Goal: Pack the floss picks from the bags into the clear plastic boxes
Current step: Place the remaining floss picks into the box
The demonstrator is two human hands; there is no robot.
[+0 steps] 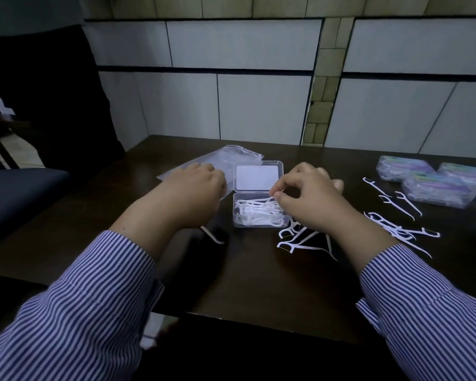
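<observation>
Hands [311, 199] over clear box [260, 213] — white floss picks [254, 213] heaped inside

Both arms wear long shirt sleeves [74, 306] in fine blue-and-white stripes, with buttoned cuffs [382, 265] at the wrists.

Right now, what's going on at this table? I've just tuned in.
A person in a striped shirt is packing floss picks into an open clear plastic box on the dark table. The right hand pinches a pick over the box, which already holds a pile. The left hand rests curled near an emptied bag. More loose picks lie to the right, near closed filled boxes.
</observation>
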